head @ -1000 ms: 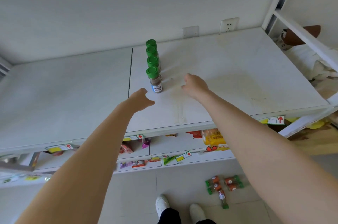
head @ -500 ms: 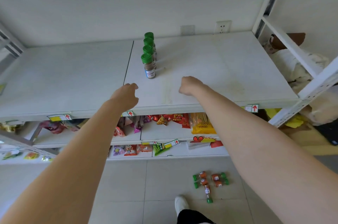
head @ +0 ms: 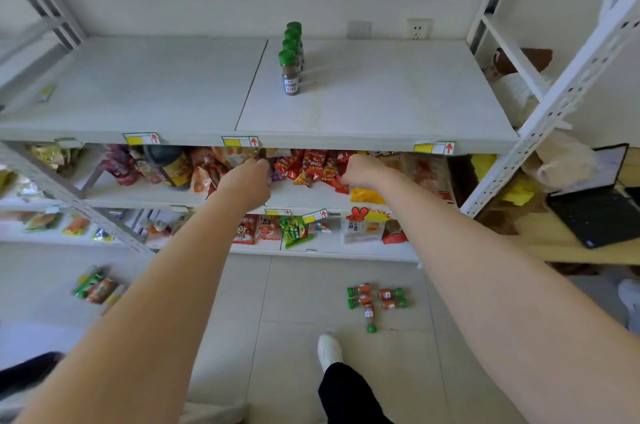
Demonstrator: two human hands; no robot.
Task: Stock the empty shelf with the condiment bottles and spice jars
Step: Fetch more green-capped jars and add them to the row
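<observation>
The tall white metal shelving rack (head: 540,118) fills the view in front of you. Its pale top shelf (head: 398,94) is almost bare and carries only a single-file row of four green-capped brown spice jars (head: 290,73), which stand upright just right of the seam between the boards.

Below lies the grey tiled floor (head: 207,302), where the rest of your stock waits. Both forearms reach out level with the crowded snack tier. The left hand (head: 247,181) and the right hand (head: 363,170) both show you their backs. The fingers (head: 260,168) of each are folded under and away from the camera. Nothing shows in either hand, but I cannot tell whether they hold anything.

What matters for the next move is the small cluster of green-capped orange spice jars (head: 375,297) lying on the tiles. It sits well below both hands, a little right of your white shoe (head: 329,351) and almost straight under the right wrist, so that hand looks the nearer one.

Most of the jars lie on their sides with the long axis running left to right. One jar (head: 370,316) points towards you, cap nearest. Expect to bend down and close across each body.

A blurrier bunch of packets or jars (head: 95,286) lies far left.
</observation>
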